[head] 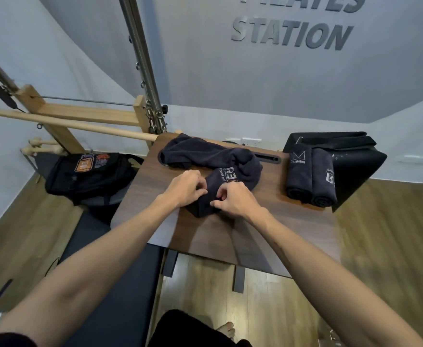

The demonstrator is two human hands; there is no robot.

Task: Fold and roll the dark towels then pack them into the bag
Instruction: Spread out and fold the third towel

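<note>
A dark navy towel (pixel 220 159) with white lettering lies crumpled across the far half of the wooden table (pixel 233 236). Its near end is rolled into a tight wad. My left hand (pixel 184 187) and my right hand (pixel 233 200) both pinch that rolled end with curled fingers, side by side. Two rolled dark towels (pixel 310 179) lie next to each other at the table's right side. A black bag (pixel 90 176) with orange patches sits on the floor to the left of the table.
A black padded box (pixel 350 169) stands right of the rolled towels. Wooden and metal exercise equipment (pixel 85 118) rises at the left behind the bag. A dark padded bench (pixel 115 284) runs along the left of the table. The floor is wood.
</note>
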